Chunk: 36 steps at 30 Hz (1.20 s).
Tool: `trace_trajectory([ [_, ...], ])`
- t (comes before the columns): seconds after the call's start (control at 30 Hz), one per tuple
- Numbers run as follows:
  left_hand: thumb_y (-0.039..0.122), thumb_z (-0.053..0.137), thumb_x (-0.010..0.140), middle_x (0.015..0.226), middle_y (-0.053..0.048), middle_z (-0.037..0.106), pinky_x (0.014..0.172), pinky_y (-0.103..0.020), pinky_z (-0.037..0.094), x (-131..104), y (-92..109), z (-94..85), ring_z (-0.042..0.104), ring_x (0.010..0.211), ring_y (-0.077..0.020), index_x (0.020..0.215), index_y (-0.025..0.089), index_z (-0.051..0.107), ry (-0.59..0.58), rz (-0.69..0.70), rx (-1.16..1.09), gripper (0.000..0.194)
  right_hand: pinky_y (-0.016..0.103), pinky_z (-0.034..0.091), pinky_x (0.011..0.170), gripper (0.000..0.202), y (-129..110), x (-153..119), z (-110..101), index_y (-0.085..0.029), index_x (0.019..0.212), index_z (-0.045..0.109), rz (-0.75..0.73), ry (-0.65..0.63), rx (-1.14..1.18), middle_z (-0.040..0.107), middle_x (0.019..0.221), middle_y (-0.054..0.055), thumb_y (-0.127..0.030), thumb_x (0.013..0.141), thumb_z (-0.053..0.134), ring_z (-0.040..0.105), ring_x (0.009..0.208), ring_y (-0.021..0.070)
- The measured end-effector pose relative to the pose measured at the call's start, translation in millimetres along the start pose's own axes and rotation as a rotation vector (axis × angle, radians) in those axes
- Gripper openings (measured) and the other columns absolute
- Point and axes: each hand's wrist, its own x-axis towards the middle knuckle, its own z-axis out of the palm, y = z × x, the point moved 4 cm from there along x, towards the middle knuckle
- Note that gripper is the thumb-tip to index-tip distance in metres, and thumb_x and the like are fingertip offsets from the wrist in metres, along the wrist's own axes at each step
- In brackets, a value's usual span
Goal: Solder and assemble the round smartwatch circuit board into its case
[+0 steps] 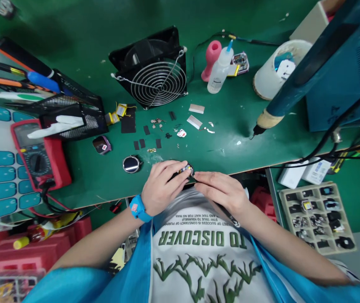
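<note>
My left hand, with a blue strap at its wrist, is closed around a small round watch body at the bench's near edge. Small coloured parts show inside the watch body, though fingers cover much of it. In my right hand are dark tweezers, their tips close to the watch body's right side. A round watch face lies left of my hands. Beyond them are black rectangular pads, silvery strips and tiny metal pieces.
A fan stands at the back. To the left are a red multimeter and a mesh tool holder. A soldering iron points down at right, near a white cup and bottle. A compartment tray sits lower right.
</note>
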Motion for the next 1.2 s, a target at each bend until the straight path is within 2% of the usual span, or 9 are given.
trace_trajectory([
  [0.17, 0.016, 0.066, 0.099, 0.126, -0.010, 0.074, 0.093, -0.040, 0.055, -4.4, 0.8, 2.8, 0.066, 0.118, -0.0249, 0.121, 0.021, 0.069, 0.024, 0.017, 0.047, 0.022, 0.042, 0.066, 0.094, 0.018, 1.9, -3.5, 0.0, -0.012, 0.113, 0.071, 0.015, -0.008, 0.069, 0.078, 0.116, 0.020, -0.007, 0.097, 0.063, 0.076, 0.114, 0.0270],
  [0.27, 0.015, 0.063, 0.101, 0.126, -0.009, 0.074, 0.093, -0.039, 0.055, -5.7, 0.2, 3.8, 0.067, 0.117, -0.0235, 0.118, 0.021, 0.069, 0.039, 0.015, 0.047, 0.019, 0.040, 0.065, 0.094, 0.023, 6.5, -2.8, -2.7, -0.017, 0.115, 0.071, 0.139, 0.012, 0.200, 0.079, 0.115, 0.015, -0.006, 0.096, 0.064, 0.076, 0.112, 0.0230],
  [0.4, 0.017, 0.065, 0.100, 0.124, -0.007, 0.075, 0.091, -0.037, 0.056, -5.5, 1.9, 3.7, 0.068, 0.114, -0.0232, 0.116, 0.021, 0.070, 0.066, 0.016, 0.081, 0.017, 0.036, 0.065, 0.090, 0.020, 13.1, 0.8, -6.0, -0.020, 0.107, 0.074, 0.281, 0.061, 0.294, 0.080, 0.105, 0.010, -0.005, 0.094, 0.067, 0.078, 0.102, 0.0197],
  [0.77, 0.021, 0.066, 0.101, 0.121, -0.006, 0.077, 0.092, -0.035, 0.056, -5.5, 2.8, 3.9, 0.070, 0.114, -0.0206, 0.115, 0.023, 0.073, 0.060, -0.072, 0.046, 0.015, 0.039, 0.065, 0.090, 0.025, 14.8, 7.7, -0.4, -0.023, 0.109, 0.077, 0.261, 0.065, 0.300, 0.082, 0.106, 0.008, -0.006, 0.094, 0.067, 0.079, 0.101, 0.0218],
  [1.0, 0.018, 0.069, 0.099, 0.120, -0.006, 0.077, 0.092, -0.034, 0.056, -3.8, 3.4, 1.8, 0.070, 0.112, -0.0209, 0.111, 0.022, 0.074, 0.077, -0.066, 0.031, 0.014, 0.035, 0.066, 0.087, 0.020, 15.7, 9.3, -1.9, -0.023, 0.104, 0.079, 0.321, 0.108, 0.332, 0.083, 0.101, 0.006, -0.008, 0.093, 0.069, 0.080, 0.094, 0.0203],
  [1.2, 0.016, 0.070, 0.097, 0.121, -0.008, 0.076, 0.090, -0.035, 0.056, -3.5, 4.7, 1.0, 0.070, 0.112, -0.0225, 0.115, 0.020, 0.072, 0.089, -0.010, 0.062, 0.019, 0.037, 0.066, 0.087, 0.024, 15.8, 8.3, 0.3, -0.023, 0.109, 0.077, 0.263, 0.085, 0.316, 0.082, 0.105, 0.007, -0.007, 0.094, 0.067, 0.079, 0.098, 0.0208],
])
